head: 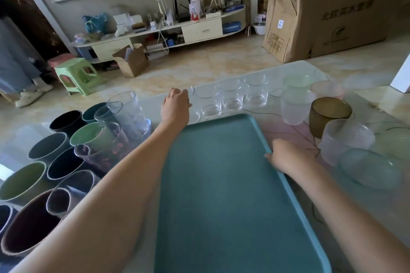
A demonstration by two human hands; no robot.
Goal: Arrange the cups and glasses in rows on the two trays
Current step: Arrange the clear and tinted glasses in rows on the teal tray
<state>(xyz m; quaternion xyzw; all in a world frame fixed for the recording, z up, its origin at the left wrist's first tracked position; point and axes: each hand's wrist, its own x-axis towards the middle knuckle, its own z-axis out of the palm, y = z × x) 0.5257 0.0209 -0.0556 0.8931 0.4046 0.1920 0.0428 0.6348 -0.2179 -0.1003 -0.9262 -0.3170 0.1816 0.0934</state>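
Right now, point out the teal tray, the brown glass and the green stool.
teal tray (221,184), head view, bare middle of its floor.
brown glass (321,122), head view, its outer wall.
green stool (71,67), head view, its seat top.

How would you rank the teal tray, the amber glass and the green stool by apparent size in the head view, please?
1. teal tray, by far the largest.
2. green stool.
3. amber glass, close to the stool's apparent size; the stool is farther away, so true sizes differ more.

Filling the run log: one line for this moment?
left hand on clear glass | right hand holding teal tray edge | tray empty
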